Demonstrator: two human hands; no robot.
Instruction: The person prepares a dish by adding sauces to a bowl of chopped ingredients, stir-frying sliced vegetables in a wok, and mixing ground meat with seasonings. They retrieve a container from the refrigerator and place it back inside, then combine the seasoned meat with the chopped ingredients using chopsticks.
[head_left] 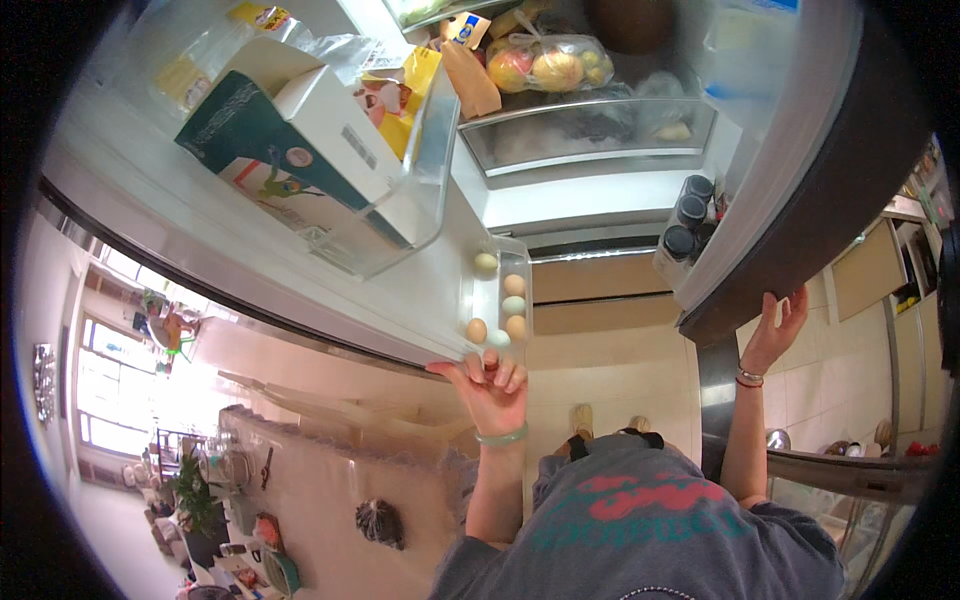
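Observation:
A two-door refrigerator stands open before me. My left hand (492, 395), with a pale green bangle at its wrist, curls its fingers at the lower edge of the left refrigerator door (330, 310), thumb out to the side. Just beyond its fingertips, an egg tray (529, 300) on that door holds several eggs (515, 285), some pale green and some brown. My right hand (776, 335), wearing thin bracelets, touches the dark edge of the right refrigerator door (735, 300) with its fingers stretched out and apart. Neither hand carries a loose object.
A door bin (425, 215) holds a green-and-white box (310, 160) and a yellow packet (410, 90). Bagged fruit (550, 65) sits on a shelf above a clear drawer (590, 135). Dark-lidded jars (685, 225) stand in the right door. A dark bag (380, 523) lies at left.

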